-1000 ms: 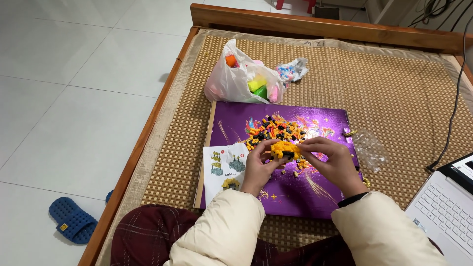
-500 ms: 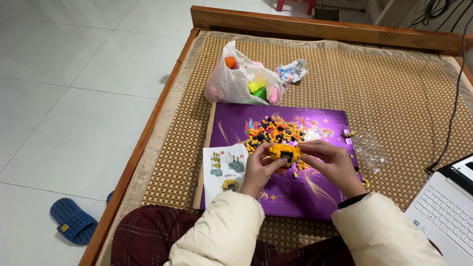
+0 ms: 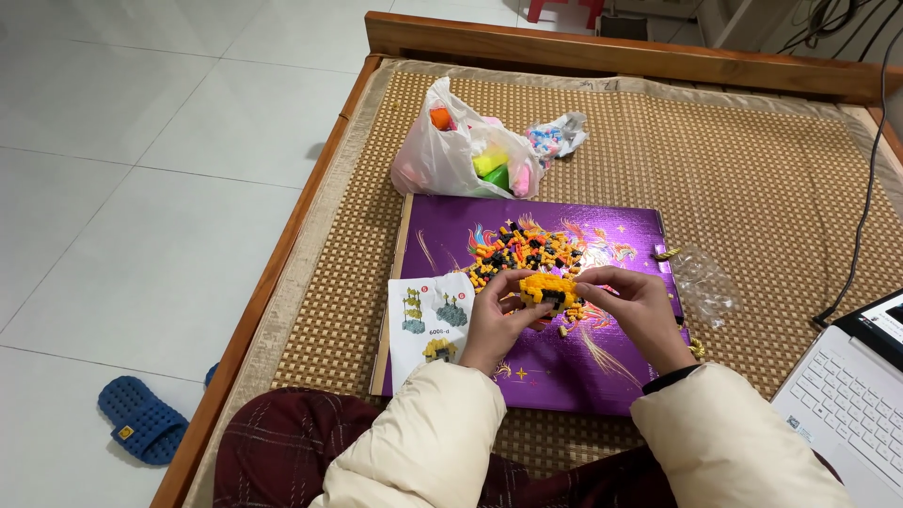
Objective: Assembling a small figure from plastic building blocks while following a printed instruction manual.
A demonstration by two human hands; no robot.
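Since a second ago: your hands have shifted little; the yellow brick model (image 3: 547,290) sat a touch lower then, and now you hold it raised slightly above the loose brick pile (image 3: 523,251). Nothing else on the mat has moved.

Your left hand (image 3: 496,320) pinches the model's left end, thumb and fingers closed on it. Your right hand (image 3: 637,309) closes on its right end from the other side. The model hangs between both, just over the purple board (image 3: 602,362), near the pile's front edge.

The instruction sheet (image 3: 428,320) lies at the board's left edge, touching your left wrist. A clear plastic wrapper (image 3: 704,282) sits just right of the board. A white bag (image 3: 461,155) of coloured pieces lies beyond the board's far edge.

Hard to make out: the model's underside and dark middle part are hidden by your fingers. The laptop (image 3: 847,395) is cut off at the right. A blue slipper (image 3: 141,423) lies on the floor.
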